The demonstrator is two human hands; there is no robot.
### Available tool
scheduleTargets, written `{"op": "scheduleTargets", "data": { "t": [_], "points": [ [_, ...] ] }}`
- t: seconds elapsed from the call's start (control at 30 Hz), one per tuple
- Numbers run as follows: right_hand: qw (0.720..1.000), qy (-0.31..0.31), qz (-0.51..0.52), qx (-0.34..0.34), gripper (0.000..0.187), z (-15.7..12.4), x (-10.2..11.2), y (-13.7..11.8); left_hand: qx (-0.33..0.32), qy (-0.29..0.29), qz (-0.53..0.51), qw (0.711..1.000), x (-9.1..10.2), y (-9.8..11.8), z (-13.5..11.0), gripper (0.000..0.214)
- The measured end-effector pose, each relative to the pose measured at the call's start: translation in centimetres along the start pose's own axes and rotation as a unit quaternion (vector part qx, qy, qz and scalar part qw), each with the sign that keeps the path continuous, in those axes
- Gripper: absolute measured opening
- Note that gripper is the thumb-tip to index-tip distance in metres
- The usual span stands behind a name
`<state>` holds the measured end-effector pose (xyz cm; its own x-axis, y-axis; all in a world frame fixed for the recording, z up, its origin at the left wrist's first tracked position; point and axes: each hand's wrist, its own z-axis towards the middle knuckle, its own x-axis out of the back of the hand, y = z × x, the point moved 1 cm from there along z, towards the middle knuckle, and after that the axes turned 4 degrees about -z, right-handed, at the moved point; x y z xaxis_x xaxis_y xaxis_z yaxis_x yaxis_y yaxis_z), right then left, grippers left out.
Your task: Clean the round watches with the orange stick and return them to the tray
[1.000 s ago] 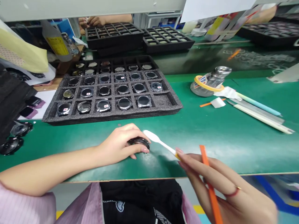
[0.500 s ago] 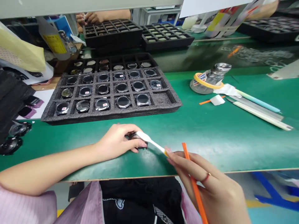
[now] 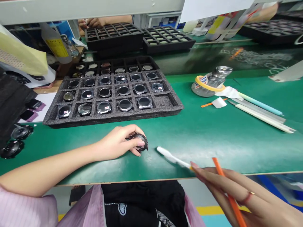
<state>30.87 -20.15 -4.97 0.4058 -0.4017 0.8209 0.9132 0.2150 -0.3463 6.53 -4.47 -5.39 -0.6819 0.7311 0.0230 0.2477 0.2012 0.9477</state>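
Note:
My left hand [image 3: 123, 140] rests on the green bench, its fingers closed round a dark round watch case [image 3: 141, 141] held tilted on edge. Pinched in my right hand [image 3: 227, 186] is a white toothbrush [image 3: 169, 155], its head pointing left, apart from the watch case. An orange stick [image 3: 230, 195] is also held between fingers of the right hand. Behind the left hand lies a black foam tray [image 3: 111, 119] with watch cases in most of its compartments; the front right compartment holds none.
At the right stand a bottle with a metal top [image 3: 208, 83] and a yellow tape roll [image 3: 201, 82] round it. Beside it lie a white pad [image 3: 219, 102] and tweezers-like tools [image 3: 262, 116]. More watches [image 3: 14, 148] sit at left. Across the bench are other trays [image 3: 169, 44] and a person's hands [image 3: 91, 22].
My right hand has moved right and toward me, drawing the toothbrush off the watch case. The left hand still holds the case, now more exposed.

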Motion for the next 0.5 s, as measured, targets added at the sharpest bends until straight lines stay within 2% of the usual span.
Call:
{"op": "scheduleTargets", "data": {
  "t": [0.1,0.17,0.23,0.33,0.4,0.5],
  "points": [
    [0.998,-0.004,0.04,0.038,0.026,-0.4,0.0,0.6,0.011,-0.003,0.005,1.0,0.1,0.2,0.0,0.016],
    [0.997,-0.016,0.06,0.048,0.024,-0.4,-0.5,1.1,0.013,-0.001,0.015,1.0,0.2,0.3,0.0,0.016],
    [0.998,-0.022,0.012,0.053,0.023,-0.4,-0.5,1.7,0.013,-0.004,0.022,1.0,0.3,0.5,0.1,0.016],
    [0.997,0.022,-0.08,0.0,0.019,-0.4,0.1,2.4,0.011,-0.013,0.016,1.0,0.2,0.4,0.3,0.016],
    [0.999,0.022,-0.034,-0.008,0.019,-0.2,0.3,2.3,0.005,-0.006,0.002,1.0,0.1,0.2,0.3,0.018],
    [0.994,-0.038,0.085,0.048,0.024,0.8,-0.4,1.6,-0.001,0.026,0.002,1.0,-0.4,-0.1,0.2,0.022]
  ]
}}
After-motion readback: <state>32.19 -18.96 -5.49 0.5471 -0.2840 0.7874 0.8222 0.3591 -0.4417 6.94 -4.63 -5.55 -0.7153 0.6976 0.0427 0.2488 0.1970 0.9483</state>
